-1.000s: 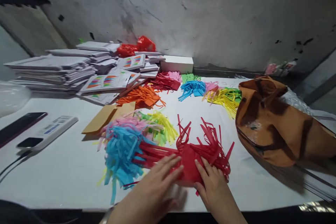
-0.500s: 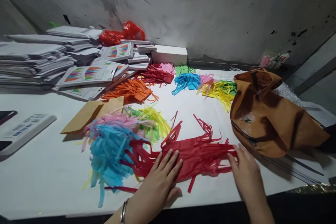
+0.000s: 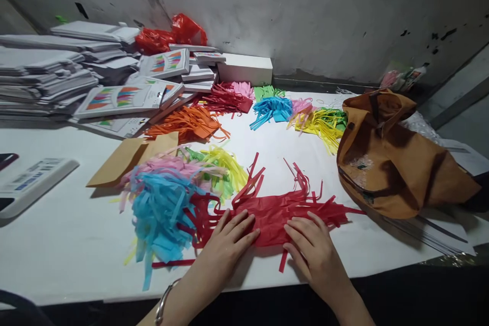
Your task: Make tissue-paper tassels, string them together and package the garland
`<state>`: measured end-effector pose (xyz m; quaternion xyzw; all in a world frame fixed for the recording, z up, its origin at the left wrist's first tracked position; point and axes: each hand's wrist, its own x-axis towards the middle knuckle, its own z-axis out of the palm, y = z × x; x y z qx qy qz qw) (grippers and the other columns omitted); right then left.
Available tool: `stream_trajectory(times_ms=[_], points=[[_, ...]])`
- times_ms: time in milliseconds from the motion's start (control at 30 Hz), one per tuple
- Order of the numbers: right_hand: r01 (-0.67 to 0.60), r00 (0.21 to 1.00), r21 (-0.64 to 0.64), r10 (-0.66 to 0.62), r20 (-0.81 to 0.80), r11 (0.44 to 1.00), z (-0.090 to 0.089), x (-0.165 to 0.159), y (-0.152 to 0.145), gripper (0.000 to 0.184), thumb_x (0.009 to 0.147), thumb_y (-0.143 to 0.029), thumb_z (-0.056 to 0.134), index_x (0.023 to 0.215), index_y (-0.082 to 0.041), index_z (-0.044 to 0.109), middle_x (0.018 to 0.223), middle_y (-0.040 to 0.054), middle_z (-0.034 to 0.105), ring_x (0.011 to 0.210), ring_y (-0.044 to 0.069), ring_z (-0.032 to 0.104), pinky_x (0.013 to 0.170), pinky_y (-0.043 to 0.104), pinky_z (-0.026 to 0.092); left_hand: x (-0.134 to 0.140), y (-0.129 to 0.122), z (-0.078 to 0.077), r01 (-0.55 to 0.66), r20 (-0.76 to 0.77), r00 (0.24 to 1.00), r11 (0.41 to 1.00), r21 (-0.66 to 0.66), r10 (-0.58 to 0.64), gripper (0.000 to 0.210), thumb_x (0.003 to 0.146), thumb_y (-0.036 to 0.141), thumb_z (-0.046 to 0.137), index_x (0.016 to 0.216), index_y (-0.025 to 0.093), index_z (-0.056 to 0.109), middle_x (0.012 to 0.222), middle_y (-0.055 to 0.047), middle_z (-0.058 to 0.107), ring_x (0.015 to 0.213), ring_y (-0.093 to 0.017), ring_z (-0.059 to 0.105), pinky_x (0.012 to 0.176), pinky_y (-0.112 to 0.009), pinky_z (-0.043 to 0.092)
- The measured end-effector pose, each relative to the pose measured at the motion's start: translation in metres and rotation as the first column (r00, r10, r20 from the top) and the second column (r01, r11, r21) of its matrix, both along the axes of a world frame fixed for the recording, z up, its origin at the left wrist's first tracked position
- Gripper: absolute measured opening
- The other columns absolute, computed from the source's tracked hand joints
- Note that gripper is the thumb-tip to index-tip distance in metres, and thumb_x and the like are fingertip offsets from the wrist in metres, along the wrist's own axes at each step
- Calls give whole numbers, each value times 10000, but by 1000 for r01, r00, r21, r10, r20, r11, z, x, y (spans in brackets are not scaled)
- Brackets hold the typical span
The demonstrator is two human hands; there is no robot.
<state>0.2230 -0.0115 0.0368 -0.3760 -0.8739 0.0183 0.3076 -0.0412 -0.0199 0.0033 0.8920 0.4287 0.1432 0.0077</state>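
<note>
A red tissue-paper tassel sheet (image 3: 269, 216) lies spread near the table's front edge, its fringe strips fanning out to both sides. My left hand (image 3: 233, 234) rests flat on its left part, fingers stretched out. On the right part lies my right hand (image 3: 309, 244), palm down with its fingers extended. The left fringe overlaps a heap of blue tassel strips (image 3: 162, 214). Behind that heap are pink strips (image 3: 168, 163) and yellow strips (image 3: 229, 165) mixed with green.
Packaged tassel boxes (image 3: 120, 99) and stacked white packs (image 3: 38, 71) stand back left. Orange (image 3: 187, 122), blue (image 3: 275, 108) and yellow tassels (image 3: 321, 127) line the back. A brown apron-like cloth (image 3: 397, 163) lies right, a brown envelope (image 3: 116, 163) left, beside a white device (image 3: 38, 181).
My right hand has moved left from the right fringe ends onto the red sheet. The right fringe now lies more gathered and straight. My left hand stays on the sheet.
</note>
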Motion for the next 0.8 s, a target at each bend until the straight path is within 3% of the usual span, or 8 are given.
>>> stream_trajectory(times_ms=[200, 400, 467, 567, 633, 700, 733, 800], points=[[-15, 1000, -17, 15, 4, 1000, 2, 1, 5, 195, 962, -145, 562, 1131, -174, 655, 1070, 75, 720, 1024, 224, 646, 1054, 533, 422, -4, -5, -7, -7, -11, 1000, 999, -33, 7, 531, 901, 46, 500, 1366, 290, 579, 1485, -69, 538, 1400, -270, 445, 1199, -563, 250], [-32, 993, 117, 45, -112, 993, 7, 6, -6, 370, 886, -5, 541, 1236, -108, 605, 1129, 152, 697, 1114, 254, 625, 1011, 466, 469, -7, -4, -3, -31, 96, 995, 996, -82, 39, 513, 919, 28, 422, 1346, 266, 577, 1408, -59, 614, 1359, -214, 505, 1228, -519, 200], [-118, 981, 81, 128, -143, 990, 9, -2, -17, 366, 875, -16, 518, 1217, -106, 611, 1086, 147, 703, 1069, 234, 642, 965, 396, 507, -7, -4, 2, -45, 146, 987, 993, -111, 61, 531, 908, 17, 390, 1360, 243, 555, 1399, -65, 621, 1337, -192, 531, 1241, -503, 167], [-202, 978, -114, 206, 25, 973, 2, -25, -32, 330, 897, -147, 587, 1224, -181, 617, 1108, 93, 720, 983, 228, 686, 856, 349, 564, -7, -4, 5, -44, 194, 979, 994, -104, 63, 515, 917, 35, 385, 1371, 224, 538, 1396, -72, 623, 1317, -171, 551, 1256, -487, 99], [-74, 975, -262, 125, 185, 962, -8, -36, -31, 239, 859, -273, 707, 1096, -266, 673, 924, 10, 752, 763, 209, 710, 672, 308, 575, -7, -2, 5, -13, 188, 982, 997, -76, 27, 502, 920, 46, 397, 1365, 225, 548, 1384, -66, 635, 1310, -168, 560, 1260, -481, 70], [125, 957, -302, -34, 288, 945, -21, -33, -17, 112, 809, -344, 762, 886, -284, 706, 708, -20, 720, 600, 203, 674, 569, 299, 538, -7, 0, 4, 21, 153, 988, 999, -45, -14, 517, 902, 27, 401, 1347, 229, 570, 1354, -53, 659, 1294, -170, 575, 1262, -480, 62], [215, 942, -272, -126, 310, 938, -26, -24, -7, 85, 812, -348, 748, 809, -275, 706, 672, -3, 713, 608, 222, 677, 593, 323, 540, -7, 1, 5, 39, 127, 991, 999, -36, -34, 528, 889, 15, 404, 1338, 230, 580, 1339, -48, 670, 1287, -176, 583, 1262, -482, 63], [366, 905, -150, -313, 288, 918, -33, 9, 15, 102, 851, -308, 657, 889, -245, 728, 854, 88, 758, 825, 306, 705, 780, 460, 545, -7, 2, 7, 75, 71, 995, 997, -30, -73, 534, 868, 4, 420, 1325, 219, 594, 1319, -44, 684, 1275, -193, 595, 1264, -487, 64]])
